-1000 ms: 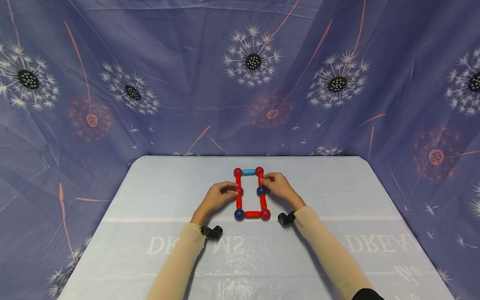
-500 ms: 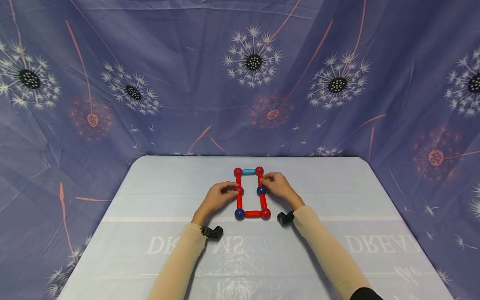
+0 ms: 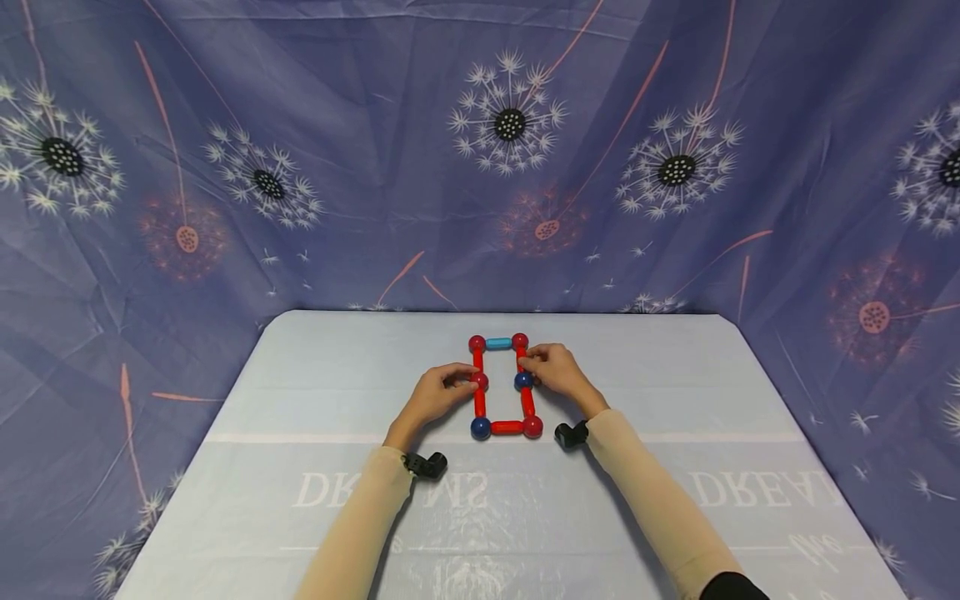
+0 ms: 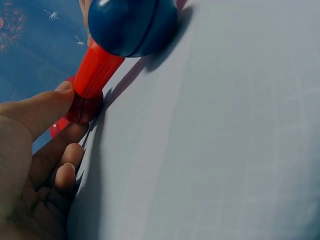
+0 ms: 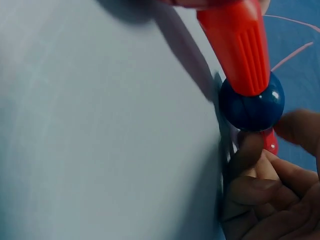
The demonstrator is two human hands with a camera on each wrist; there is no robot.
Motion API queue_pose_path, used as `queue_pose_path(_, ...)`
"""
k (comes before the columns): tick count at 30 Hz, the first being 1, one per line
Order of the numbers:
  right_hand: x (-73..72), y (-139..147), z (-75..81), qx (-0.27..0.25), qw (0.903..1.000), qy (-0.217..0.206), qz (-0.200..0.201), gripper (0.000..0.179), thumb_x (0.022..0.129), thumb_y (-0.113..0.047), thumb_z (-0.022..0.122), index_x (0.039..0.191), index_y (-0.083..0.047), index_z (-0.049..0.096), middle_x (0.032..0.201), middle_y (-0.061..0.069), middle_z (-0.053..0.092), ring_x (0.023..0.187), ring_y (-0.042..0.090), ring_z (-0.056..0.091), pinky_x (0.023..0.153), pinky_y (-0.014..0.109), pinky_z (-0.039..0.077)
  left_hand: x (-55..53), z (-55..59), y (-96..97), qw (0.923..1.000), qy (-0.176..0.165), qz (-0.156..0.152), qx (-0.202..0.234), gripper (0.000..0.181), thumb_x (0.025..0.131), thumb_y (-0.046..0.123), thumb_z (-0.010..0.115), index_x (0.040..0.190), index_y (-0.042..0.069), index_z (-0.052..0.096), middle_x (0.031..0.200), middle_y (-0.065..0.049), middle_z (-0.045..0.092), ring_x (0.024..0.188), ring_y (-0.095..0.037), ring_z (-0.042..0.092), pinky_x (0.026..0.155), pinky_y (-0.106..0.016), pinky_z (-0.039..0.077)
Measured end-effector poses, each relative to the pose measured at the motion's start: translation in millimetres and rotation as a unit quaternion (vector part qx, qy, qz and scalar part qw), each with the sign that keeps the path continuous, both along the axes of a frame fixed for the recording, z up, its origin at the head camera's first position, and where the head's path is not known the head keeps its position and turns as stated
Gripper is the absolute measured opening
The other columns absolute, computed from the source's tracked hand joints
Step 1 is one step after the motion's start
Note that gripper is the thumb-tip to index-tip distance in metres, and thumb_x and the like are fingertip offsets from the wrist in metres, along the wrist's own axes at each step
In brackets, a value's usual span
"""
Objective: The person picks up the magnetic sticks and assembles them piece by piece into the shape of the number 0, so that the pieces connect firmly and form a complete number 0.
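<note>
A flat rectangular frame of a ball-and-rod building toy lies on the table in the head view. Red rods [image 3: 506, 427] link red and blue balls along the near end and both sides, and a light blue rod [image 3: 498, 343] spans the far end. My left hand [image 3: 437, 392] pinches the red middle ball [image 3: 481, 381] of the left side, its thumb reaching the rod beside it. My right hand [image 3: 558, 371] holds the right side at the blue middle ball [image 5: 252, 102] and the red rod beyond it; its exact fingertip contact is partly hidden.
The white table [image 3: 637, 517] carries pale printed lettering. Behind it and along its sides hangs a purple cloth [image 3: 360, 167] with dandelion prints. A small black wrist camera [image 3: 425, 466] sits on the left wrist, another camera [image 3: 572, 436] on the right.
</note>
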State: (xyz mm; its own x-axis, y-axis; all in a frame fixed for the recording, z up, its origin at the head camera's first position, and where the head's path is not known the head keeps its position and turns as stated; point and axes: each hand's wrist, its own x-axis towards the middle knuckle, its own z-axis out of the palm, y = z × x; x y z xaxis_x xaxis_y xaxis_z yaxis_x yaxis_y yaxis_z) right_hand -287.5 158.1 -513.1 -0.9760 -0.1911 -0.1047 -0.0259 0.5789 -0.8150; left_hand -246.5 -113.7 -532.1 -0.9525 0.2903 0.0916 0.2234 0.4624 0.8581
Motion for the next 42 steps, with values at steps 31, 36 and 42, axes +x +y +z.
queue_pose_path(31,24.4,-5.0,3.5,-0.025,0.9987,-0.040,-0.018,0.055,0.096,-0.027,0.071,0.141,-0.001,0.053,0.104,0.014,0.072,0.063,0.015,0.064,0.062,0.030,0.058,-1.1,0.5,-1.1,0.9994,0.029,0.004,-0.017,0.031,0.096,0.021,0.074,0.127,0.014,0.074,0.115,-0.006,0.076,0.084,-0.015,0.059,0.079,-0.030,0.049)
queue_pose_path(36,25.9,-3.7,0.2,-0.042,0.9980,-0.041,-0.024,0.053,0.097,-0.025,0.069,0.141,-0.001,0.055,0.105,0.016,0.072,0.055,0.016,0.061,0.059,0.031,0.057,0.3,-2.1,-0.2,0.9988,0.037,0.015,-0.029,0.032,0.097,0.022,0.073,0.128,0.015,0.073,0.117,-0.006,0.076,0.085,-0.014,0.058,0.080,-0.030,0.048)
queue_pose_path(42,28.4,1.1,1.5,-0.046,0.9975,-0.045,-0.030,0.051,0.097,-0.025,0.068,0.142,-0.004,0.057,0.108,0.016,0.072,0.064,0.016,0.063,0.060,0.030,0.056,1.6,-2.1,3.8,0.9988,0.037,0.013,-0.029,0.032,0.097,0.023,0.073,0.129,0.017,0.073,0.117,-0.005,0.076,0.084,-0.015,0.056,0.078,-0.029,0.046)
